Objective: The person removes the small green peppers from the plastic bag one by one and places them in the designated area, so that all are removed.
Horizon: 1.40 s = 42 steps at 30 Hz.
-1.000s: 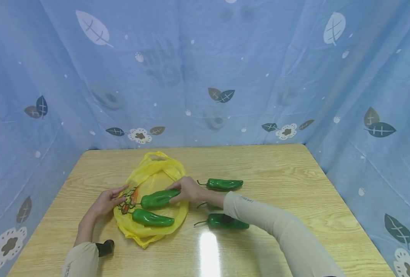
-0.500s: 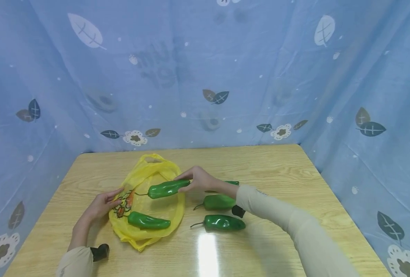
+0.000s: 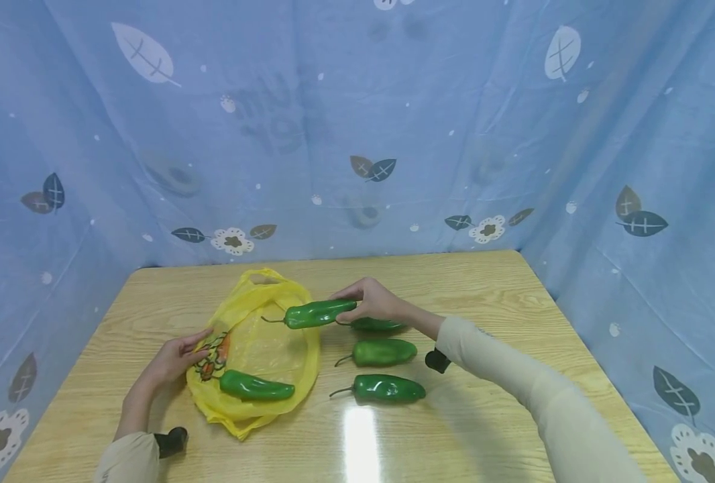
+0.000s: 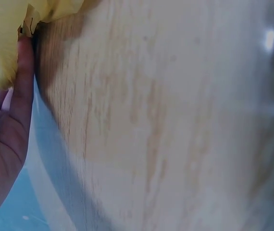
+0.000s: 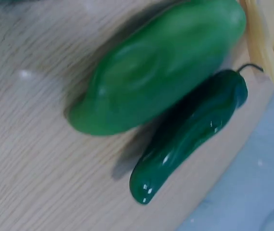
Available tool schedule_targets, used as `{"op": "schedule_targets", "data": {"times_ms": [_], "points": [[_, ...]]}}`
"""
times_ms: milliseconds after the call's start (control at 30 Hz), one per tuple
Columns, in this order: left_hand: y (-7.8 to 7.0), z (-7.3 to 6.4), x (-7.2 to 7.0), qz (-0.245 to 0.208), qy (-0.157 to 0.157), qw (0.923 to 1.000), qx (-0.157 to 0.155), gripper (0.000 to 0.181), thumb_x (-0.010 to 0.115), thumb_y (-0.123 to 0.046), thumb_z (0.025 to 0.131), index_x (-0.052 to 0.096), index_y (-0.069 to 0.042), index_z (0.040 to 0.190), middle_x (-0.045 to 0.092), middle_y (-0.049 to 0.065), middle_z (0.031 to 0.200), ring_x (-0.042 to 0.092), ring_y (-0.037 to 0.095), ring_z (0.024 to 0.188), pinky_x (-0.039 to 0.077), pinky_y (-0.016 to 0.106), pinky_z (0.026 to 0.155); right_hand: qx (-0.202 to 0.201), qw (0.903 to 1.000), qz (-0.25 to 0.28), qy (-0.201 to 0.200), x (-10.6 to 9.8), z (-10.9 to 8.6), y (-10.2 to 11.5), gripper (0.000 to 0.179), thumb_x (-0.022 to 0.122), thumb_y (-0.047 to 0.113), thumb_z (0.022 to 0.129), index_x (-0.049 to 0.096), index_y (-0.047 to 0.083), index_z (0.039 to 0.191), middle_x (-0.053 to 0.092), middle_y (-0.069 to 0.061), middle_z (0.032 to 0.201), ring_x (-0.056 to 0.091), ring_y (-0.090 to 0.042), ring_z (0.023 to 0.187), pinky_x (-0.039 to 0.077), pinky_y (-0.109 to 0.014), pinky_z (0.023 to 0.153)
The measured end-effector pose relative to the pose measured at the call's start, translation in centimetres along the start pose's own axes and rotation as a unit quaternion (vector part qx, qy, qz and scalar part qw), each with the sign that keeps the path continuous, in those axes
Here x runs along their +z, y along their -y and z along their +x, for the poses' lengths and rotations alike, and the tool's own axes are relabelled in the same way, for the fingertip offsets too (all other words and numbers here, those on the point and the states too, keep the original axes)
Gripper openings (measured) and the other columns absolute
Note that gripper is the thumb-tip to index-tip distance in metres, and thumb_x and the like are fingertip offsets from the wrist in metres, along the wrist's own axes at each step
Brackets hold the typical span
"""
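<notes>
My right hand [image 3: 372,302] grips the blunt end of a green pepper [image 3: 314,314], held above the right rim of a yellow plastic bag [image 3: 273,345]. Its thin stem points left. At the bag's left side, my left hand [image 3: 170,362] holds the edge, and a straight finger [image 4: 25,72] meets the yellow film in the left wrist view. Another green pepper [image 3: 257,386] lies in the bag. Right of it, three peppers lie in a column on the table: a dark one [image 3: 377,325] partly behind my hand, a lighter one [image 3: 384,352] and a front one [image 3: 389,388].
The wooden table [image 3: 484,302] carries everything and has a bright glare patch near its front. A blue leaf-patterned curtain [image 3: 357,121] encloses its back and sides. Black wrist devices show at the left [image 3: 172,441] and right wrists.
My right hand has lifted the pepper out of the bag, carrying it right and farther back. The left hand stays at the bag's edge. The head view has shifted slightly.
</notes>
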<state>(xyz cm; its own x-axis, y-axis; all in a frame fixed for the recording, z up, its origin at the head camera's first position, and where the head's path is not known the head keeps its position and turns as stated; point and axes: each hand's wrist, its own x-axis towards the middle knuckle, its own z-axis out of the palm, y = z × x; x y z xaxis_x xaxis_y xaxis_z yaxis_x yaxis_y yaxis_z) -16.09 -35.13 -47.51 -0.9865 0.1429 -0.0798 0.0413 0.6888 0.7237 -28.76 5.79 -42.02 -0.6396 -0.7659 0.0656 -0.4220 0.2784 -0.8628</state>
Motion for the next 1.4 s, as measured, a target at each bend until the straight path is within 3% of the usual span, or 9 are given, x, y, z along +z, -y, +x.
{"op": "schedule_targets", "data": {"times_ms": [167, 367, 500, 600, 667, 867, 933, 1200, 1400], "points": [[0.4, 0.0, -0.1, 0.003, 0.001, 1.0000, -0.002, 0.050, 0.059, -0.010, 0.096, 0.041, 0.007, 0.140, 0.041, 0.034, 0.137, 0.054, 0.040, 0.117, 0.052, 0.041, 0.087, -0.002, 0.9997, -0.013, -0.020, -1.5, -0.7, 0.0, 0.041, 0.077, 0.011, 0.082, 0.067, 0.003, 0.121, 0.067, -0.011, 0.119, 0.062, -0.019, 0.111, 0.047, -0.031, 0.097], [0.5, 0.0, -0.1, 0.008, 0.000, 0.9998, -0.016, 0.051, 0.059, -0.012, 0.096, 0.041, 0.006, 0.141, 0.043, 0.032, 0.136, 0.053, 0.039, 0.117, 0.053, 0.035, 0.084, 0.026, 0.9990, 0.003, -0.037, -3.4, -1.7, 0.3, 0.044, 0.075, 0.008, 0.083, 0.064, 0.005, 0.125, 0.061, -0.011, 0.129, 0.056, -0.019, 0.120, 0.047, -0.036, 0.097], [0.4, 0.0, -0.1, 0.006, -0.001, 0.9998, -0.018, 0.051, 0.059, -0.013, 0.096, 0.042, 0.005, 0.141, 0.044, 0.032, 0.136, 0.055, 0.037, 0.115, 0.050, 0.020, 0.077, 0.032, 0.9979, 0.022, -0.051, -4.6, -2.4, -0.1, 0.044, 0.074, 0.007, 0.084, 0.064, 0.006, 0.127, 0.061, -0.010, 0.129, 0.060, -0.010, 0.086, 0.043, -0.026, 0.065], [0.3, 0.0, -0.1, -0.001, -0.003, 0.9999, -0.016, 0.051, 0.059, -0.012, 0.096, 0.042, 0.005, 0.141, 0.043, 0.033, 0.136, 0.056, 0.038, 0.115, 0.050, 0.020, 0.077, 0.037, 0.9968, 0.033, -0.063, -5.4, -2.9, -0.5, 0.045, 0.073, 0.004, 0.085, 0.062, 0.004, 0.128, 0.061, -0.012, 0.129, 0.040, -0.009, 0.060, 0.032, -0.024, 0.054], [0.3, 0.0, 0.0, -0.004, -0.003, 0.9999, -0.016, 0.051, 0.059, -0.012, 0.096, 0.041, 0.005, 0.141, 0.042, 0.033, 0.136, 0.055, 0.040, 0.116, 0.053, 0.025, 0.080, 0.041, 0.9962, 0.038, -0.067, -5.8, -3.1, -0.9, 0.045, 0.072, 0.004, 0.085, 0.061, 0.003, 0.129, 0.061, -0.012, 0.129, 0.036, -0.007, 0.056, 0.034, -0.021, 0.054], [0.2, -0.1, 0.0, -0.008, -0.003, 0.9998, -0.018, 0.050, 0.058, -0.012, 0.097, 0.041, 0.004, 0.141, 0.041, 0.033, 0.137, 0.052, 0.042, 0.119, 0.052, 0.042, 0.088, 0.046, 0.9944, 0.061, -0.073, -6.8, -3.8, -2.2, 0.047, 0.074, 0.006, 0.084, 0.061, 0.002, 0.129, 0.061, -0.014, 0.127, 0.058, -0.006, 0.071, 0.046, -0.025, 0.066], [0.3, 0.0, 0.0, -0.007, -0.002, 0.9998, -0.017, 0.051, 0.058, -0.012, 0.097, 0.041, 0.004, 0.142, 0.040, 0.033, 0.138, 0.050, 0.043, 0.120, 0.050, 0.045, 0.089, 0.050, 0.9943, 0.057, -0.075, -7.0, -4.1, -2.6, 0.048, 0.075, 0.008, 0.084, 0.061, 0.003, 0.129, 0.061, -0.014, 0.127, 0.054, -0.007, 0.067, 0.044, -0.026, 0.066], [0.5, -0.1, 0.2, -0.016, -0.001, 0.9998, -0.009, 0.051, 0.058, -0.011, 0.096, 0.041, 0.005, 0.142, 0.039, 0.034, 0.138, 0.049, 0.045, 0.121, 0.050, 0.046, 0.090, 0.073, 0.9909, 0.078, -0.083, -7.6, -5.1, -3.6, 0.048, 0.072, 0.005, 0.085, 0.058, 0.000, 0.131, 0.058, -0.017, 0.130, 0.063, -0.011, 0.077, 0.050, -0.024, 0.070], [0.4, 0.1, 0.1, -0.019, -0.002, 0.9998, -0.004, 0.051, 0.058, -0.012, 0.097, 0.041, 0.006, 0.141, 0.038, 0.034, 0.139, 0.045, 0.046, 0.123, 0.048, 0.047, 0.091, 0.083, 0.9890, 0.076, -0.096, -8.4, -5.7, -4.3, 0.049, 0.073, 0.008, 0.085, 0.058, 0.001, 0.131, 0.054, -0.016, 0.135, 0.055, -0.009, 0.069, 0.048, -0.023, 0.070]]}}
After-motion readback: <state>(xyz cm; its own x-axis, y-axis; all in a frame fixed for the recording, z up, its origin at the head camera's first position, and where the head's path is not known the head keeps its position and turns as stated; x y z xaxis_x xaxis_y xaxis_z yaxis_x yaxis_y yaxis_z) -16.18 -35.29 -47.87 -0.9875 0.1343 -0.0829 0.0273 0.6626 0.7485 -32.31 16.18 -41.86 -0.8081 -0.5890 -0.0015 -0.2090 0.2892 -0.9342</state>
